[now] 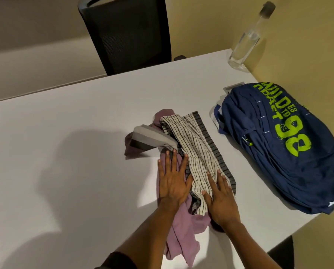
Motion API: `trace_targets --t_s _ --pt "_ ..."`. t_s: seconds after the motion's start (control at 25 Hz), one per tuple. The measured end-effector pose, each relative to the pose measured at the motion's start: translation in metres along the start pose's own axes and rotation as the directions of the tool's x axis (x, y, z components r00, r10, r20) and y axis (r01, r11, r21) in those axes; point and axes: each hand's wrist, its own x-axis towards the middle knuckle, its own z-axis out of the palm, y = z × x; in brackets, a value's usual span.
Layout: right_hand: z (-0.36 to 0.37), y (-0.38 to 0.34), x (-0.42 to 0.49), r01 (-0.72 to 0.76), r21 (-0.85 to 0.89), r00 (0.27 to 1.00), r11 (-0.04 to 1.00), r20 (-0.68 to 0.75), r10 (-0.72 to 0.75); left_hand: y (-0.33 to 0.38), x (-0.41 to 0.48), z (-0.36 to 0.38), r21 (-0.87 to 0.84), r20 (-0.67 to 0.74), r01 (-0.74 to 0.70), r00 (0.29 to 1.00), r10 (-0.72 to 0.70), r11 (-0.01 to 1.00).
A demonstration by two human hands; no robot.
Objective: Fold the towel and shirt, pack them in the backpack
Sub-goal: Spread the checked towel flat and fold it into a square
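Lower centre: both hands flat, fingers spread, palms down, gripping nothing. Left hand point(173, 183) presses on the shirt point(181, 237), a soft, crumpled mauve knit with a grey/white striped panel poking out toward the frame's centre-left. Right hand point(219, 199) lies on the towel point(195, 150), thin woven cloth, cream with fine dark checks and a dark striped border, draped loosely lengthwise over the shirt. Both garments bunched, not squared; shirt hem trails close to the near bench edge at the bottom.

Bench point(69, 123) is smooth, matte white, with wide open surface across the whole left half.

Right of frame: backpack point(278, 144), navy fabric with lime print, lying flat just beside the towel, a narrow gap between them; its far side sits close to the right bench edge. Can't tell if it's open or what's inside.

Upper right corner: clear, tall, square-based bottle point(247, 41) with grey cap. Top centre: black mesh-back chair point(127, 33) behind the bench.
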Motion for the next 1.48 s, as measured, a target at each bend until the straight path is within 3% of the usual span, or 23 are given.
trace_targets --t_s 0.32,0.48,0.56,0.72,0.8,0.88,0.96,1.04,1.12,1.24,1.32,1.4,1.48 --pt "-0.033 0.045 0.030 -0.180 -0.052 0.969 0.982 -0.181 0.168 0.081 0.050 0.020 0.017 0.028 0.052 0.998 -0.053 0.998" --pt "-0.047 0.049 0.037 -0.198 0.010 0.944 0.980 -0.266 0.194 0.099 0.066 0.016 -0.070 0.078 0.004 0.997 0.002 0.998" --pt "-0.063 0.040 0.036 -0.150 0.097 0.921 0.984 -0.349 0.174 0.099 0.069 0.007 -0.175 0.080 0.048 0.996 -0.035 0.983" --pt "-0.098 0.003 0.020 -0.126 0.255 0.902 0.959 -0.374 0.218 0.100 0.056 -0.026 -0.405 -0.149 0.101 0.973 -0.175 0.909" --pt "-0.107 -0.012 0.011 -0.148 0.321 0.898 0.935 -0.352 0.263 0.095 0.053 -0.031 -0.654 -0.070 0.149 0.964 -0.255 0.741" --pt "-0.114 -0.026 0.002 -0.120 0.380 0.893 0.917 -0.362 0.267 0.092 0.051 -0.041 -0.852 0.209 0.310 0.940 -0.269 0.421" --pt "-0.118 -0.040 -0.009 -0.046 0.431 0.882 0.901 -0.405 0.239 0.090 0.047 -0.055 -0.839 0.488 0.521 0.848 -0.206 0.157" --pt "-0.125 -0.055 -0.022 0.004 0.494 0.865 0.870 -0.439 0.245 0.089 0.037 -0.066 -0.755 0.651 0.656 0.750 -0.122 0.003" --pt "-0.136 -0.069 -0.033 0.044 0.537 0.831 0.843 -0.487 0.267 0.087 0.027 -0.065 -0.693 0.717 0.721 0.690 -0.104 0.004" --pt "-0.155 -0.090 -0.049 0.112 0.655 0.809 0.747 -0.497 0.315 0.080 0.015 -0.068 -0.620 0.780 0.774 0.625 0.000 -0.129" --pt "-0.167 -0.101 -0.059 0.130 0.743 0.812 0.656 -0.460 0.360 0.074 -0.016 -0.118 -0.584 0.771 0.749 0.632 0.076 -0.313" --pt "-0.177 -0.107 -0.068 0.141 0.805 0.823 0.576 -0.419 0.384 0.068 -0.037 -0.143 -0.566 0.783 0.772 0.614 0.105 -0.289" --pt "-0.184 -0.108 -0.076 0.155 0.918 0.837 0.365 -0.318 0.445 0.056 -0.047 -0.144 -0.647 0.757 0.756 0.653 0.038 -0.102"
